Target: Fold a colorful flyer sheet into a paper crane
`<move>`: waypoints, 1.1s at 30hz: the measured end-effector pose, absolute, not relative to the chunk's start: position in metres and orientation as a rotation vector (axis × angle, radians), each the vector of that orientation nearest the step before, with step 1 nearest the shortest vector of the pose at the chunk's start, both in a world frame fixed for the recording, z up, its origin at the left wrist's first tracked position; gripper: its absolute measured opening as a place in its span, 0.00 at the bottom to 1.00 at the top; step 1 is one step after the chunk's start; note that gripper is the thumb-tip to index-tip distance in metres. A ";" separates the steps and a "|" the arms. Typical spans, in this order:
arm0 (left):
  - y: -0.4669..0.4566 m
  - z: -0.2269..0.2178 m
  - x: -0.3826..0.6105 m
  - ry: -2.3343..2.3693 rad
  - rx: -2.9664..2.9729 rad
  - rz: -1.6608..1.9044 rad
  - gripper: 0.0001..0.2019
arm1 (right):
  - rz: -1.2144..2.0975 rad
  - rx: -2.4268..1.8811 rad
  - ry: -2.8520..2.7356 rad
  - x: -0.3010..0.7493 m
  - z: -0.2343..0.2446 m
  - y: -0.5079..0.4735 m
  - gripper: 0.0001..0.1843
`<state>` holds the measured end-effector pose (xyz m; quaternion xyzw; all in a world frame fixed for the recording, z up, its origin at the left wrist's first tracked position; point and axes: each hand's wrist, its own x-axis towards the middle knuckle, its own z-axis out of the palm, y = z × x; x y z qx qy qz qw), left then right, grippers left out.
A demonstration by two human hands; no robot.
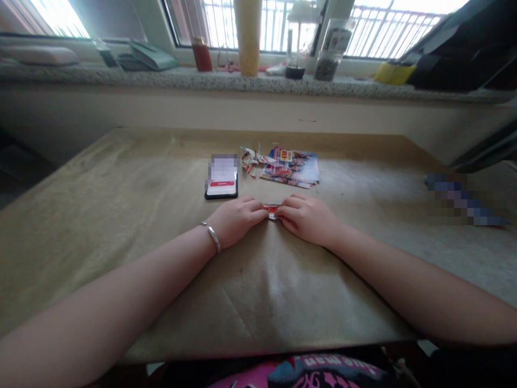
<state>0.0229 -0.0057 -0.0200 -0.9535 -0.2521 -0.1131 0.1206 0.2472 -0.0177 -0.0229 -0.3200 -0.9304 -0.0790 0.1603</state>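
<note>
Small folded red-and-white paper strip [272,211], pinched at both ends

So the left hand [238,218], with a shiny silver bangle [214,238] on the wrist, has its fingers clamped on the strip's left end, and the right hand [309,218] has its fingers clamped on the right end. It's all around the middle of a bench with a shiny beige cover [121,258]. Just beyond the left hand there's a black-edged smartphone [223,189], screen lit. Farther back, some crumpled-looking red-and-white paper pieces [249,156] sit against a glossy multicoloured leaflet stack [301,169] on their right.
</note>
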 end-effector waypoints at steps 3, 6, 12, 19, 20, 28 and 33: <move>-0.006 -0.020 0.022 -0.751 -2.778 -0.330 0.11 | -0.188 -0.937 -2.636 0.247 -0.024 -0.018 0.14; -0.006 -0.020 0.022 -0.771 -2.778 -0.353 0.10 | -0.223 -0.927 -2.659 0.247 -0.024 -0.018 0.16; -0.006 -0.022 0.022 -0.756 -2.799 -0.412 0.10 | -0.339 -0.920 -2.718 0.244 -0.022 -0.019 0.16; -0.006 -0.020 0.022 -0.776 -2.822 -0.423 0.09 | -0.080 -1.040 -2.569 0.241 -0.026 -0.016 0.11; -0.006 -0.019 0.022 -0.781 -2.824 -0.421 0.09 | -0.001 -1.066 -2.537 0.241 -0.027 -0.015 0.11; -0.004 -0.012 0.019 -0.787 -2.918 -0.403 0.13 | 0.244 -1.193 -2.443 0.240 -0.031 -0.008 0.08; -0.002 -0.013 0.016 -0.633 -2.882 -0.371 0.15 | 0.258 -1.199 -2.439 0.242 -0.032 -0.006 0.08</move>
